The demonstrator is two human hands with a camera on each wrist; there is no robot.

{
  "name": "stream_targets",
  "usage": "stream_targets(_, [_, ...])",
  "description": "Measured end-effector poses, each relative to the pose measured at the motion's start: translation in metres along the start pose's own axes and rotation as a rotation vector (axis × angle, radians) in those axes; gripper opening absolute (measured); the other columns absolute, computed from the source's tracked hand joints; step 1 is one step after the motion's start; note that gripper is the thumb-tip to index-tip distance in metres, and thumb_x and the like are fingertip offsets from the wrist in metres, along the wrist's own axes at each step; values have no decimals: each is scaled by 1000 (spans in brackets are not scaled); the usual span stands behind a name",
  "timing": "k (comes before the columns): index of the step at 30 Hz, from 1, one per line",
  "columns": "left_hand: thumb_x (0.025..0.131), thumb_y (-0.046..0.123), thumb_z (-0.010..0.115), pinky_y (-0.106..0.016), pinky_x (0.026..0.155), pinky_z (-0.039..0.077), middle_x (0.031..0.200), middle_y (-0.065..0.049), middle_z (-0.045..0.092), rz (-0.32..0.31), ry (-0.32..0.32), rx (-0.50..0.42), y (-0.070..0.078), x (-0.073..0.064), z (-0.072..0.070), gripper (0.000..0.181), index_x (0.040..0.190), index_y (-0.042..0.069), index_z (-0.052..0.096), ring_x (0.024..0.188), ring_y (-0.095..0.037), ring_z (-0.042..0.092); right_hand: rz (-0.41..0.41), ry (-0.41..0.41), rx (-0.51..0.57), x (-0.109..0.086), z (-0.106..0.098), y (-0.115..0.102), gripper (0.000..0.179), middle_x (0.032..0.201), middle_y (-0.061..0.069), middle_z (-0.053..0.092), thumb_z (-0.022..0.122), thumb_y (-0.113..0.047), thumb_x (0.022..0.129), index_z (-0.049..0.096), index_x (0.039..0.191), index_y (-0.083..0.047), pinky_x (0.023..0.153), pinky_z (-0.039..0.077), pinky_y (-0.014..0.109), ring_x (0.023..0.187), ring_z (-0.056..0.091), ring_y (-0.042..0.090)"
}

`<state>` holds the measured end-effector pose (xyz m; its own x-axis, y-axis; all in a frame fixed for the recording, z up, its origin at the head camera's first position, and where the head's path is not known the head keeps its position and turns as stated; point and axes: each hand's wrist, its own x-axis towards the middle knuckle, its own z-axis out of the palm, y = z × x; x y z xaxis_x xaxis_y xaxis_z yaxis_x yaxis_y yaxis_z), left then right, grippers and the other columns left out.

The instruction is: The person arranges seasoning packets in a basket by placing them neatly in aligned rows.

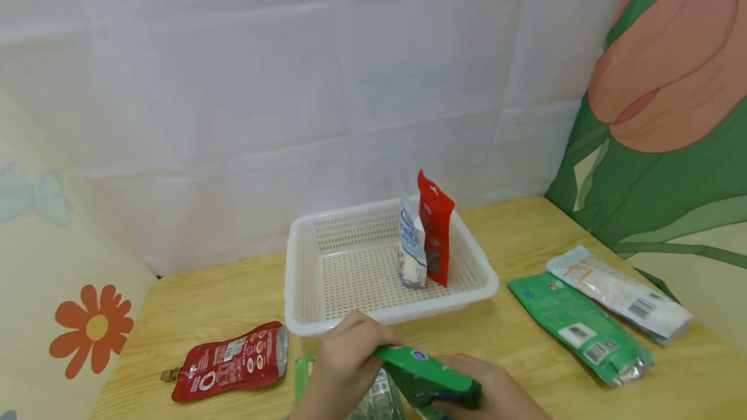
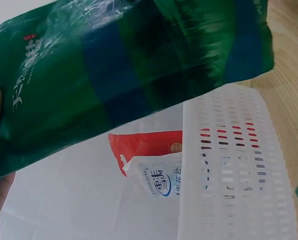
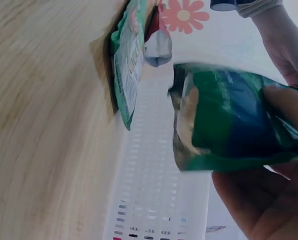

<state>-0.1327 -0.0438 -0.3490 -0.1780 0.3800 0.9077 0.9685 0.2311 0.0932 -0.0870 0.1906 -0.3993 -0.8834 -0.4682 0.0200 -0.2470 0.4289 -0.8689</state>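
Both hands hold a dark green packet (image 1: 428, 374) in front of the basket, raised over the table. My left hand (image 1: 349, 356) grips its left end. At the other end, my right hand (image 1: 489, 389) holds it between thumb and fingers, as the right wrist view shows. A blue band runs across the packet's shiny face in the left wrist view. Just beyond the hands stands a white perforated basket (image 1: 335, 323). Inside, toward its right side, a red packet (image 1: 436, 232) and a white-and-blue packet (image 1: 412, 248) stand upright side by side.
A red spouted pouch (image 1: 233, 360) lies on the table at the left. Partly hidden under my left arm is a green-edged packet (image 1: 379, 400). On the right lie a green packet (image 1: 578, 323) and a white packet (image 1: 621, 290), overlapping. A white cloth (image 1: 233, 83) hangs behind.
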Motion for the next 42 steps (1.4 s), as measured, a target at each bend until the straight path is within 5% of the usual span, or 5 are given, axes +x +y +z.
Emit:
stream_targets(7, [71,-8,69,-5,74,48,80,1,69,-17,-47,26,-1,-1,0,25,88,9,67,75,-8,59,-173,38,-61,4,1,0,36,113,10,71,63,-22,92,62,123,-5,75,55,21,99,63,-4])
stream_targets(12, [86,1,63,-10,76,50,85,1,70,-27,-17,56,-3,0,4,11,92,9,67,78,-9,61,-126,38,-57,8,3,-1,33,106,11,73,60,-23,94,66,117,0,72,55,21,93,64,-5])
stream_targets(20, [93,33,55,-20,97,46,127,-14,52,-334,98,125,3,-3,9,49,129,0,48,119,-16,49,40,54,-4,7,1,-2,29,97,10,75,57,-24,95,69,107,-1,69,53,19,83,68,-2])
stream_targets(26, [88,21,68,-20,93,47,135,-15,43,-485,189,82,4,-14,16,54,132,1,43,125,-6,42,211,124,83,6,-4,-2,36,103,14,73,59,-28,94,65,113,2,70,55,22,86,70,9])
stream_targets(42, [87,38,67,-34,91,49,141,-9,43,-1098,-374,-598,0,-23,27,70,143,16,33,124,-29,47,441,587,221,16,-9,-36,47,121,15,66,60,-33,94,57,128,-1,82,56,33,96,67,10])
